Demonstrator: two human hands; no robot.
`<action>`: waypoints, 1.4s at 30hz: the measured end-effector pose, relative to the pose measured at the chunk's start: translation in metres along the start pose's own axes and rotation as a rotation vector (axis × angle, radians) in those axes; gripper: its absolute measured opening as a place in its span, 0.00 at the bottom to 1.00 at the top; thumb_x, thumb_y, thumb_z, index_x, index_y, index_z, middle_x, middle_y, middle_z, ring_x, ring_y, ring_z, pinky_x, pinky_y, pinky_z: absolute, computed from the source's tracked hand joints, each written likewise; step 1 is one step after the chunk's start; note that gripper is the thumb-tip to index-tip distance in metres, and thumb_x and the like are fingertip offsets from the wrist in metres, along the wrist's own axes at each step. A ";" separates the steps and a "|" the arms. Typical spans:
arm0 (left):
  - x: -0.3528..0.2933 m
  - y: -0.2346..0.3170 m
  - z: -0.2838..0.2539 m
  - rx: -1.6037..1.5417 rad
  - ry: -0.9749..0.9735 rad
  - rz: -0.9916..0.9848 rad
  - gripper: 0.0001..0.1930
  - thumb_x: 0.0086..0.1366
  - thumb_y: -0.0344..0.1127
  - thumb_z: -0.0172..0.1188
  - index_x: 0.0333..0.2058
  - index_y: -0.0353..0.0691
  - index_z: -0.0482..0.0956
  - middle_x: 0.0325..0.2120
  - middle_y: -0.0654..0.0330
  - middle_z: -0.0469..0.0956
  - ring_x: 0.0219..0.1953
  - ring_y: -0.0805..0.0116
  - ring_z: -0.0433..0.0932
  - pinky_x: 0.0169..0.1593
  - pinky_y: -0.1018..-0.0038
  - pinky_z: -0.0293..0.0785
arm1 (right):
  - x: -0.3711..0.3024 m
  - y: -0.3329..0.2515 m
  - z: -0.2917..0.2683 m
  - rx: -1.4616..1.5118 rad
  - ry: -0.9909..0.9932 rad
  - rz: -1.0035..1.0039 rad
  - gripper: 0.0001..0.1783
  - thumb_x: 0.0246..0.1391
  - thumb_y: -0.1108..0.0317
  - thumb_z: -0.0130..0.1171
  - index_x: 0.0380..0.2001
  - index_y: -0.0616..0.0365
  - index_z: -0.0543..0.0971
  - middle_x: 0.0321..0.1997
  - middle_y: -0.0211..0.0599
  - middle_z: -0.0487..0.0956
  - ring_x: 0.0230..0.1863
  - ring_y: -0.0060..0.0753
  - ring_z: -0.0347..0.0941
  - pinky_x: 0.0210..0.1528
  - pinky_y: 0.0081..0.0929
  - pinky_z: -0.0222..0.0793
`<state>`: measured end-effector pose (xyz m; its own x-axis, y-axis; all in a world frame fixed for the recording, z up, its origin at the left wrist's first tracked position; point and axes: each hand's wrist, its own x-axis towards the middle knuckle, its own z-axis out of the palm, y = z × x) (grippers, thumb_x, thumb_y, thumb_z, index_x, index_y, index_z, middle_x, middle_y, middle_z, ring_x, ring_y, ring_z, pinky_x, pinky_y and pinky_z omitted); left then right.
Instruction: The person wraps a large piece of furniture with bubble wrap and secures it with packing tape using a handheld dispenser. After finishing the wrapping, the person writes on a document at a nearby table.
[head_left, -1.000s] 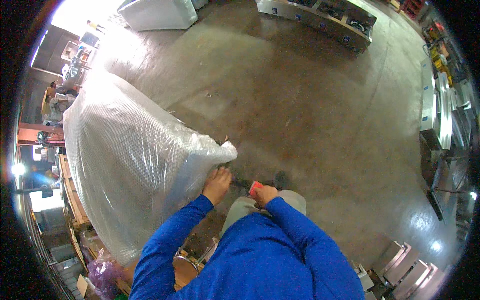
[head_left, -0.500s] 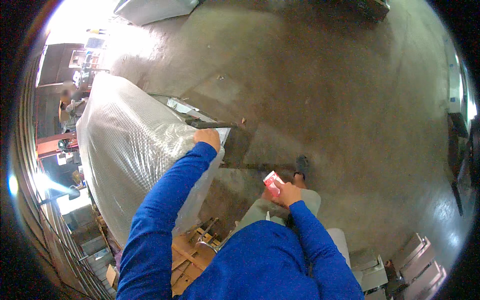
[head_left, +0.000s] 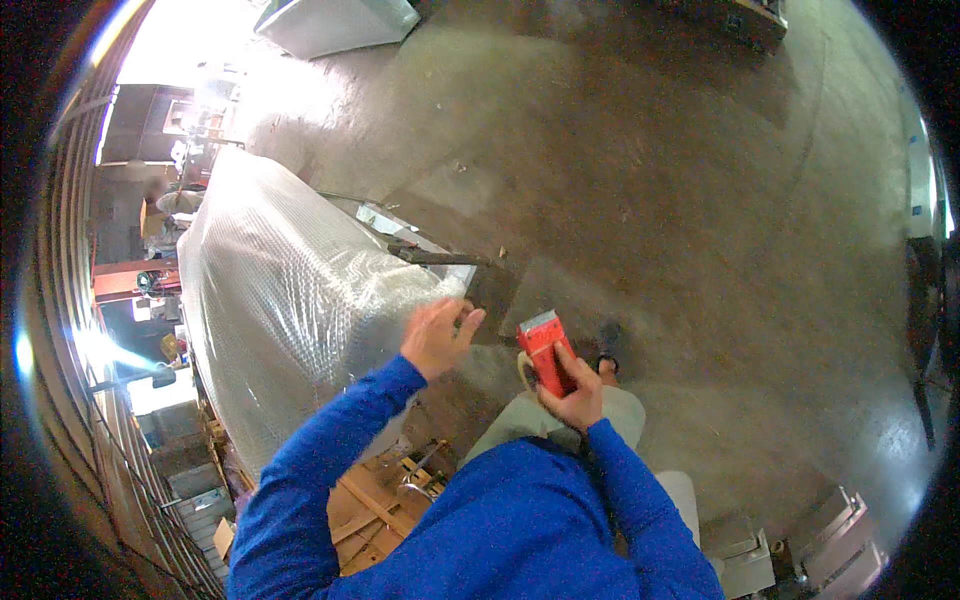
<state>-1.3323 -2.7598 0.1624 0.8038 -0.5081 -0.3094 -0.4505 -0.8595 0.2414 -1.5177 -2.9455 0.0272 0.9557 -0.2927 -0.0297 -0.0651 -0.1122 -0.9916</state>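
Note:
My right hand (head_left: 577, 393) is closed around a red handheld tape dispenser (head_left: 546, 348) with a pale metal-looking end. The edge of a tan tape roll (head_left: 525, 371) shows at its left side. My left hand (head_left: 440, 335) is raised in front of the bubble wrap (head_left: 290, 290), its fingers loosely bent and apart, with nothing seen in them. Clear bubble wrap drapes over a large, bulky object on my left. What lies beneath is mostly hidden, though a dark bar (head_left: 440, 257) and a pale panel (head_left: 400, 226) stick out at its right side.
Wooden boards (head_left: 362, 515) lie at lower left. A wrapped grey block (head_left: 340, 25) stands at the far left, and a dark box-like object (head_left: 755, 22) at the far right. Pale stacked parts (head_left: 835, 535) are at lower right. Another person (head_left: 155, 210) is at the far left, beyond the wrap.
My left hand has let go of the bubble wrap's edge and drawn back toward me. The tape dispenser in my right hand has turned and risen slightly, showing its red side.

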 end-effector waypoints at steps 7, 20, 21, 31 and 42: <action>-0.024 0.017 -0.006 -0.896 -0.538 -0.666 0.21 0.69 0.50 0.59 0.40 0.35 0.83 0.30 0.68 0.81 0.31 0.78 0.75 0.33 0.78 0.72 | -0.021 -0.055 0.002 0.138 -0.229 -0.130 0.45 0.35 0.61 0.74 0.63 0.48 0.73 0.30 0.41 0.72 0.32 0.44 0.76 0.36 0.37 0.73; 0.169 -0.079 0.002 0.458 -0.407 0.042 0.13 0.53 0.40 0.62 0.28 0.34 0.85 0.27 0.40 0.81 0.32 0.42 0.82 0.39 0.53 0.79 | -0.034 -0.037 0.095 0.550 -0.190 0.491 0.40 0.50 0.59 0.68 0.68 0.46 0.67 0.44 0.36 0.81 0.44 0.24 0.75 0.48 0.28 0.71; 0.186 -0.106 -0.003 0.533 -0.436 0.084 0.13 0.53 0.40 0.62 0.28 0.34 0.85 0.27 0.41 0.82 0.31 0.42 0.83 0.39 0.53 0.79 | -0.016 -0.029 0.108 0.610 -0.218 0.536 0.39 0.51 0.58 0.68 0.67 0.46 0.68 0.40 0.33 0.81 0.43 0.23 0.74 0.48 0.27 0.71; 0.138 -0.215 -0.034 0.818 -0.690 -0.063 0.22 0.55 0.44 0.61 0.44 0.33 0.80 0.44 0.40 0.80 0.46 0.48 0.82 0.50 0.55 0.76 | 0.066 -0.003 0.135 0.680 -0.499 0.408 0.31 0.53 0.60 0.64 0.61 0.55 0.75 0.38 0.25 0.82 0.35 0.17 0.71 0.40 0.20 0.70; 0.154 -0.242 -0.066 0.493 -1.164 0.355 0.30 0.75 0.56 0.35 0.62 0.40 0.69 0.56 0.45 0.75 0.58 0.48 0.73 0.62 0.59 0.65 | 0.000 -0.018 0.155 0.632 -0.342 0.284 0.34 0.53 0.61 0.64 0.64 0.54 0.71 0.43 0.24 0.80 0.41 0.19 0.72 0.47 0.21 0.70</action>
<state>-1.0738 -2.6267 0.1171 -0.0792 -0.2453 -0.9662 -0.8599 -0.4735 0.1907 -1.4725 -2.7965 0.0254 0.9690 0.0925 -0.2290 -0.2433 0.5172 -0.8205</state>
